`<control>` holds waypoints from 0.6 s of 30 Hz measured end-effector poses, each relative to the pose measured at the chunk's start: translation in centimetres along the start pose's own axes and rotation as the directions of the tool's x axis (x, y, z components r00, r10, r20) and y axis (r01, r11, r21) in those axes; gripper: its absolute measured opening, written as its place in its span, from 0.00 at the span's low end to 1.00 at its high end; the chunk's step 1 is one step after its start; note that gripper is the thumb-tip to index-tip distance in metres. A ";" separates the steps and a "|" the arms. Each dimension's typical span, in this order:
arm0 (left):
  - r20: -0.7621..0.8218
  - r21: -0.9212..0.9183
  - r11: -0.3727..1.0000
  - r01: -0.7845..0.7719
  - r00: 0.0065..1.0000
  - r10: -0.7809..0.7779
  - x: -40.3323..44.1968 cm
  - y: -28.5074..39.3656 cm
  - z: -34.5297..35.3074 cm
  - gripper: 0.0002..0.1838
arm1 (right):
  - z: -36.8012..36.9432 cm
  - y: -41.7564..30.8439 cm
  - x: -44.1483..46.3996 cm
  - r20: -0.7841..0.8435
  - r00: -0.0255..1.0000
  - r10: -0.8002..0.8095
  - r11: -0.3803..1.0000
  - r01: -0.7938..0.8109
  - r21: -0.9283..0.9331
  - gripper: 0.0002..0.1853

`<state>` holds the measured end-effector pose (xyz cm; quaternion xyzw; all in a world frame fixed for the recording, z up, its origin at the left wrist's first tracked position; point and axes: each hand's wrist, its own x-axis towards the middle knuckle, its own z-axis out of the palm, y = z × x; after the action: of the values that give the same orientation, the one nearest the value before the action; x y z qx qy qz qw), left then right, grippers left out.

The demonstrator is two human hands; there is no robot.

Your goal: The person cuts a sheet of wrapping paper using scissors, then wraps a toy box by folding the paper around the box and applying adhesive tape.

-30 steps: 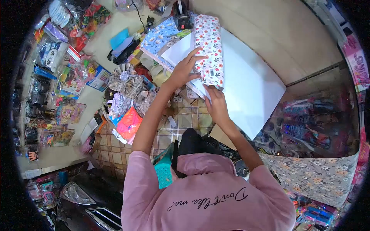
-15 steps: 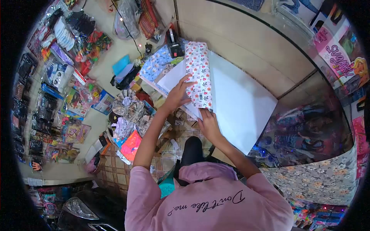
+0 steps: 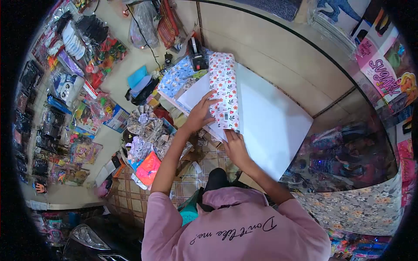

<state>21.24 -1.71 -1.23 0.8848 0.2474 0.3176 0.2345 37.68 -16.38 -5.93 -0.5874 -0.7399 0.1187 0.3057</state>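
Observation:
A long, flat bundle of floral wrapping paper (image 3: 224, 82), white with red flowers and a small barcode, lies lengthwise before me. My left hand (image 3: 201, 114) rests along its left side, fingers spread, the tips on the paper. At the near end, my right hand (image 3: 236, 147) has its fingers bent against the paper's edge, some tips hidden under or inside it. A large white sheet (image 3: 270, 117) spreads out to the right beneath the bundle. Whether something is wrapped inside cannot be seen.
Beyond the bundle stands a black tape dispenser (image 3: 197, 56), with green-handled scissors (image 3: 200, 73) beside it. Blue floral paper (image 3: 174, 77) lies at the left. Crumpled paper (image 3: 148, 126) and a bright pink packet (image 3: 148, 168) are piled lower left. A tiled wall (image 3: 270, 39) rises behind.
The view has shifted slightly, so the bundle and both hands appear a little lower. Both hands keep nearly the same places on the paper.

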 end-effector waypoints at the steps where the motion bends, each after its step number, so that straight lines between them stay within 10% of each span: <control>1: 0.003 -0.002 1.000 -0.002 1.000 0.002 0.1 0.0 0.0 0.44 | 0.0 0.0 0.0 0.001 1.000 0.002 1.000 -0.002 0.001 0.25; 18: -0.017 0.016 1.000 0.006 1.000 -0.005 0.3 0.3 -0.2 0.45 | -0.2 0.4 -0.1 -0.004 0.999 -0.033 0.998 0.034 0.048 0.26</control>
<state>21.39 -1.68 -0.75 0.8832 0.2543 0.3226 0.2262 38.14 -16.39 -6.05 -0.5677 -0.7461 0.1301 0.3228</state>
